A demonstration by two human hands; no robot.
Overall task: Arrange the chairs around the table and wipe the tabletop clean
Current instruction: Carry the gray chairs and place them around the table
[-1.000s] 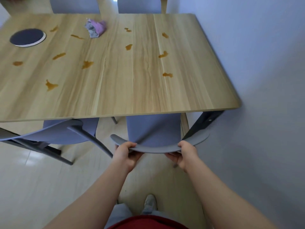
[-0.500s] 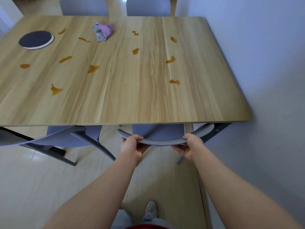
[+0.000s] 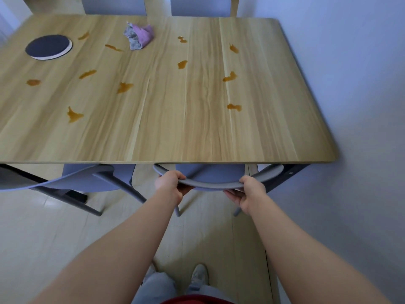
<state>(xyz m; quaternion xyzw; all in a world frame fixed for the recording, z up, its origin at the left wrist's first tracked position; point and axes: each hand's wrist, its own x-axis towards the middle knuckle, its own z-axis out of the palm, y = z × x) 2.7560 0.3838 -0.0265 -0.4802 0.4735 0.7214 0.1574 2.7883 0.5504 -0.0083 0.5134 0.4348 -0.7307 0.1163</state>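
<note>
At my 6 o'clock are grey trouser legs and a pale shoe [image 3: 198,275] on the light floor [image 3: 43,229]. Both bare forearms reach out toward 12.

My left hand [image 3: 169,185] is wrapped round the curved grey backrest of the near chair [image 3: 211,184], gripping its left part. My right hand [image 3: 250,194] grips the right part of the same rail, with fingers showing underneath it. That chair sits at 12 o'clock from me, its blue seat tucked under the near edge of the table [image 3: 175,132] and the backrest ends reaching that edge.

At 10 o'clock a second chair [image 3: 87,179] stands askew, only partly under the table, with its back swung out to the left.

The wooden tabletop beyond carries orange-brown stains [image 3: 74,115] scattered from 10 round to 1 o'clock. Farther on, near 11, a crumpled purple-and-grey cloth [image 3: 140,37] lies untouched, well apart from both hands. A dark round disc [image 3: 48,47] with a white rim lies flat at 10 o'clock, far left.

Across the table at 12, a far-left chair [image 3: 114,5] and a far-right chair [image 3: 200,5] stand side by side against the far edge. A pale wall [image 3: 361,84] runs along 2 o'clock.
</note>
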